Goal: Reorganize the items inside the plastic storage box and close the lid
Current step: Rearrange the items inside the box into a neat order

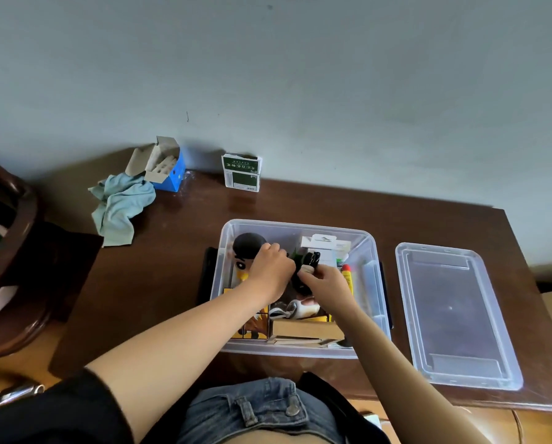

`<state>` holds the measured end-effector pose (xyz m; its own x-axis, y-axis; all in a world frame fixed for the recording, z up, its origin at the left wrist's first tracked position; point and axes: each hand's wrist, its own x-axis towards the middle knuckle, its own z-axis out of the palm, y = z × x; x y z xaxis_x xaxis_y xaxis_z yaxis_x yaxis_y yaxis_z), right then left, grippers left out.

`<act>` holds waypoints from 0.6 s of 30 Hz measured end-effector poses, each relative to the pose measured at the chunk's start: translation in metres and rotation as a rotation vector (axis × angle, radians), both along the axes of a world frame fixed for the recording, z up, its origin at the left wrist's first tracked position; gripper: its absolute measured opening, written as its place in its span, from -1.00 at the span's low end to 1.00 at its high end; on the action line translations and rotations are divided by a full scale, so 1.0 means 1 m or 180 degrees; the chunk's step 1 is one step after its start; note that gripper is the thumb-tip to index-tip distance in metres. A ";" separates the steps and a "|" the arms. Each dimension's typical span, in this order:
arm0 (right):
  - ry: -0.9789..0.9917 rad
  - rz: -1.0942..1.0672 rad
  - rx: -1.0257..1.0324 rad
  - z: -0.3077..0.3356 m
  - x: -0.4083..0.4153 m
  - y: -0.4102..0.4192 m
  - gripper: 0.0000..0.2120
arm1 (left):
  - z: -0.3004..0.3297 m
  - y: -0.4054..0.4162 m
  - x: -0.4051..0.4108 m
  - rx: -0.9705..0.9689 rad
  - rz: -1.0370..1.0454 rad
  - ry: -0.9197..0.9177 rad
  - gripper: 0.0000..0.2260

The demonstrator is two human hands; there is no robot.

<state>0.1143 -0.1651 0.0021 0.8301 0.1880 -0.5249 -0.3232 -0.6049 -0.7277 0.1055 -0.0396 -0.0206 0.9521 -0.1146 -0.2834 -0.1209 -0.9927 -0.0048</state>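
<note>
One storage box [295, 226]; one lid [454, 315]

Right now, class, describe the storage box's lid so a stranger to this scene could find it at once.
Start at the dark wooden table against the grey wall. On it stands the clear plastic storage box, open, with both hands inside. The lid lies flat on the table just right of the box: a clear, shallow, round-cornered rectangle with nothing on it, unlike the crowded box.

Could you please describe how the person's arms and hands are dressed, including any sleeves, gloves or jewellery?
Both forearms are bare from above the elbow down. The left hand and right hand wear no gloves, and no rings, watch or bracelet can be seen. A black short sleeve covers the left upper arm. The right upper arm is out of view, so its sleeve cannot be told.
</note>
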 end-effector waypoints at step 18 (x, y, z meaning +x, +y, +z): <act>0.0276 -0.0204 0.0262 -0.008 -0.004 -0.032 -0.88 | -0.028 -0.014 0.018 0.0694 0.0055 0.0067 -0.85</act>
